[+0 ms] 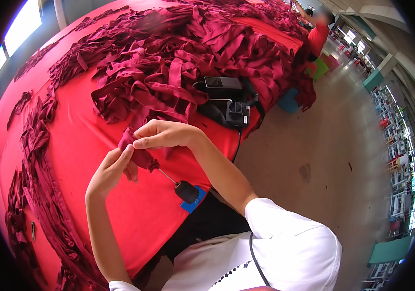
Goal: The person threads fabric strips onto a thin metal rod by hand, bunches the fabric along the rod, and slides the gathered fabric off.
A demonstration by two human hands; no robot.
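Both hands meet over the red-covered table. My left hand [114,167] pinches the lower left edge of a dark red fabric strip [141,156]. Thumb and fingers of my right hand [161,135] are closed on the same strip at its upper end, the two hands touching or nearly so. The strip's lower end is bunched around a thin metal rod [167,176]. That rod rises at a slant from a black cylindrical base [186,192], which rests on a blue piece [199,200] at the table edge.
A large heap of dark red strips [178,48] covers the far part of the table [86,194]. Black devices [237,114] with cables lie right of my hands. A long strip bundle [42,179] runs down the left. Another person [318,39] stands at the far right.
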